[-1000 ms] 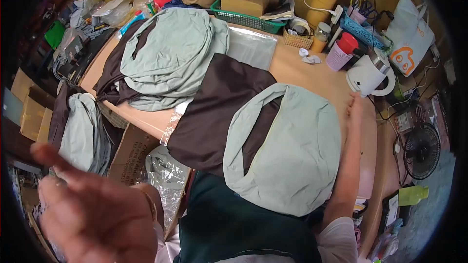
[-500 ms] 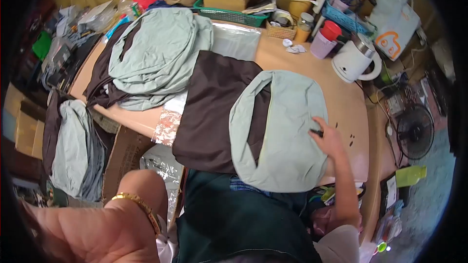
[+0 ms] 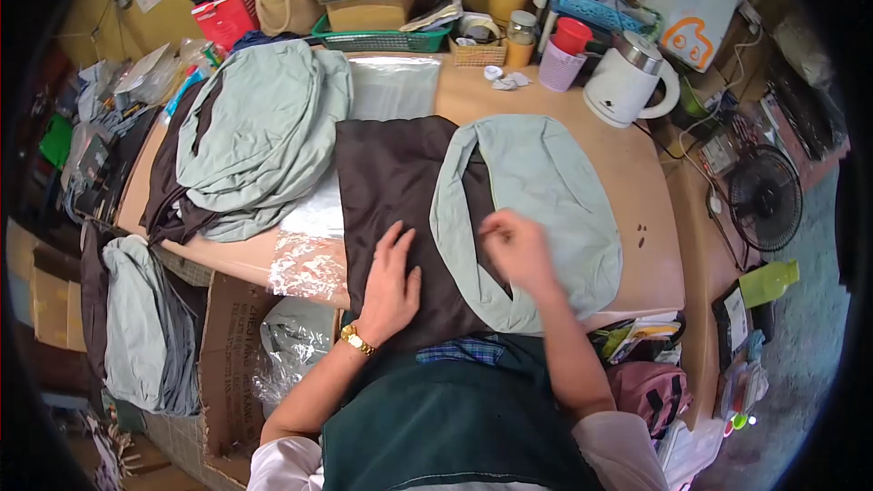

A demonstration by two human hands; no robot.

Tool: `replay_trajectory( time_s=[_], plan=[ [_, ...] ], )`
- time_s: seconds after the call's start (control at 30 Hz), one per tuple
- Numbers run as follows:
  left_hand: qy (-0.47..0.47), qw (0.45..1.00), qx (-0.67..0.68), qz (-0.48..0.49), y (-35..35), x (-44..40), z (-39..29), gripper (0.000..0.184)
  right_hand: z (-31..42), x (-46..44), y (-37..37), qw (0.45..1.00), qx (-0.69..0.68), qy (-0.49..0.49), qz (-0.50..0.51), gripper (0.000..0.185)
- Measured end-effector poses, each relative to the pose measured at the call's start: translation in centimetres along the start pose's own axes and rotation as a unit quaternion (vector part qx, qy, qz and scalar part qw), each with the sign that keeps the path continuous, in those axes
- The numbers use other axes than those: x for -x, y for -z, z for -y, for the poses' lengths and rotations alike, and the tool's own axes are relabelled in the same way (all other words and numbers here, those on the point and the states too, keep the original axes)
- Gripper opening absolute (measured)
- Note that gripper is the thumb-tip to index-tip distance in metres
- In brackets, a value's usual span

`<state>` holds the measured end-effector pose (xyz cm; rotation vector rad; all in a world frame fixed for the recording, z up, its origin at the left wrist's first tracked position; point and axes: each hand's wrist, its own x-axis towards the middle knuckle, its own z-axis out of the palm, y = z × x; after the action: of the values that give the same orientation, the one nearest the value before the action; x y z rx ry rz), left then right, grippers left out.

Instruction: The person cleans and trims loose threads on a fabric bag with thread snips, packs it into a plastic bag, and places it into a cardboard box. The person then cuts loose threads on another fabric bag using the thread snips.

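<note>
A dark brown and pale green sewn cloth piece lies on the table in front of me. Its brown panel [image 3: 386, 173] is spread flat on the left, and its pale green part [image 3: 564, 182] on the right has a long slit-like opening with brown cloth showing inside. My left hand [image 3: 389, 286], with a gold-coloured watch on the wrist, rests on the brown panel, fingers stretched out. Over the slit's edge, my right hand [image 3: 520, 255] is closed with curled fingers. Slight blur and the fingers hide what it may hold.
A pile of similar green and brown pieces [image 3: 264, 127] lies at the left, beside clear plastic sheets [image 3: 391, 86]. More cloth hangs [image 3: 136, 318] off the left side near a cardboard box [image 3: 227, 355]. A white kettle [image 3: 627, 82], cups and baskets line the back; a fan [image 3: 764, 198] stands right.
My left hand has come from close to the camera down onto the brown panel. My right hand has moved left from the green part's right edge to the slit. The view has shifted.
</note>
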<state>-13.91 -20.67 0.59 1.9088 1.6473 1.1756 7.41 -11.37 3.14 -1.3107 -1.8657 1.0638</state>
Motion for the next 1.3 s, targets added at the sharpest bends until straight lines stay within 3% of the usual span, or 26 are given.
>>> replay_trajectory(
  time_s=[0.03,0.1,0.17,0.23,0.27,0.3,0.33,0.37,0.43,0.53,0.6,0.63,0.7,0.73,0.77,0.8,0.83,0.9,0.97,1.0,1.07,1.1,1.17,1.2,1.23,1.3],
  plan=[
    [0.006,1.000,-0.003,-0.004,0.0,-0.1,-0.2,0.052,-0.3,-0.2,0.8,1.000,-0.001,0.002,0.008,0.028],
    [-0.036,0.973,-0.215,0.071,-0.6,-0.4,-1.3,0.050,-0.3,-0.2,1.9,0.997,0.033,-0.019,-0.063,0.033],
    [-0.023,0.972,-0.219,0.086,-1.7,-1.1,-0.9,0.051,2.1,0.7,-0.2,0.996,0.062,0.030,-0.055,0.043],
    [-0.069,0.958,-0.252,0.119,-2.5,-1.7,-0.4,0.049,2.1,0.6,-1.8,0.991,0.103,0.000,0.088,0.039],
    [-0.073,0.954,-0.264,0.120,-2.6,-1.5,-0.3,0.055,1.1,0.6,-2.2,0.995,0.005,0.000,0.099,0.030],
    [-0.072,0.954,-0.267,0.118,-2.5,-1.6,-0.9,0.055,0.5,0.7,-2.0,0.995,0.004,0.003,0.100,0.030],
    [-0.072,0.971,-0.207,0.091,-2.3,-1.9,-2.2,0.059,-0.1,0.7,-1.5,0.992,-0.121,-0.005,0.034,0.028],
    [-0.071,0.985,-0.145,0.064,-2.1,-2.1,-3.6,0.063,-0.6,0.6,-0.7,0.969,-0.244,-0.015,-0.032,0.026],
    [-0.113,0.982,-0.120,0.095,-2.5,-2.6,-5.5,0.068,0.1,0.9,1.2,0.891,-0.436,-0.110,-0.065,0.026],
    [-0.121,0.966,-0.171,0.150,-4.8,-2.1,-4.9,0.068,-0.5,1.3,2.7,0.898,-0.421,-0.107,-0.068,0.026],
    [-0.102,0.952,-0.232,0.173,-4.3,-1.6,-3.6,0.066,-2.1,1.8,4.7,0.981,-0.077,-0.076,-0.162,0.028],
    [-0.094,0.945,-0.264,0.169,-3.1,-1.5,-3.6,0.062,-2.8,2.2,6.3,0.981,-0.075,-0.077,-0.163,0.028],
    [-0.068,0.897,-0.374,0.227,-0.8,-1.7,-3.8,0.058,-3.9,3.2,9.1,0.965,0.074,-0.127,-0.217,0.029],
    [-0.045,0.871,-0.417,0.257,0.2,-2.2,-5.0,0.055,-4.1,3.7,9.3,0.964,0.075,-0.129,-0.219,0.029],
    [-0.046,0.872,-0.415,0.257,-0.1,-2.7,-5.2,0.055,-4.2,4.1,9.5,0.935,0.246,-0.053,-0.251,0.029],
    [-0.081,0.912,-0.335,0.221,-0.8,-3.1,-5.6,0.054,-4.2,4.3,9.7,0.871,0.408,0.025,-0.273,0.030],
    [-0.115,0.943,-0.254,0.182,-1.5,-3.6,-6.2,0.053,-2.4,4.1,9.4,0.870,0.409,0.026,-0.275,0.030],
    [-0.169,0.969,-0.128,0.128,-4.6,-4.2,-7.1,0.054,2.5,3.5,7.3,0.929,0.244,0.062,-0.273,0.037],
    [-0.174,0.937,-0.237,0.187,-7.7,-4.1,-7.1,0.061,6.7,3.2,4.1,0.991,0.027,0.073,-0.107,0.042],
    [-0.176,0.936,-0.237,0.190,-9.3,-3.6,-6.5,0.061,1.9,2.3,-1.5,0.987,0.074,0.063,-0.126,0.040],
    [-0.198,0.958,-0.147,0.144,-11.3,-1.9,-5.8,0.068,1.3,0.8,-5.4,0.988,0.108,0.109,-0.037,0.032],
    [-0.207,0.963,-0.117,0.130,-11.8,-1.0,-5.8,0.070,5.7,-0.4,-3.6,0.980,0.090,0.165,0.068,0.026],
    [-0.243,0.936,-0.175,0.187,-11.6,0.1,-5.9,0.074,1.1,-3.7,-3.6,0.968,0.198,0.153,-0.024,0.025],
    [-0.157,0.928,-0.178,0.286,-9.2,-0.3,-7.2,0.074,-1.4,-5.3,-2.7,0.964,0.181,0.158,-0.110,0.021],
    [-0.158,0.928,-0.178,0.287,-7.6,-0.7,-7.0,0.074,-3.9,-6.4,-1.1,0.954,0.164,0.160,-0.192,0.019],
    [-0.093,0.954,-0.192,0.210,-4.6,-1.3,-5.5,0.071,-7.5,-7.4,2.3,0.974,-0.020,0.053,-0.220,0.020]
  ],
)
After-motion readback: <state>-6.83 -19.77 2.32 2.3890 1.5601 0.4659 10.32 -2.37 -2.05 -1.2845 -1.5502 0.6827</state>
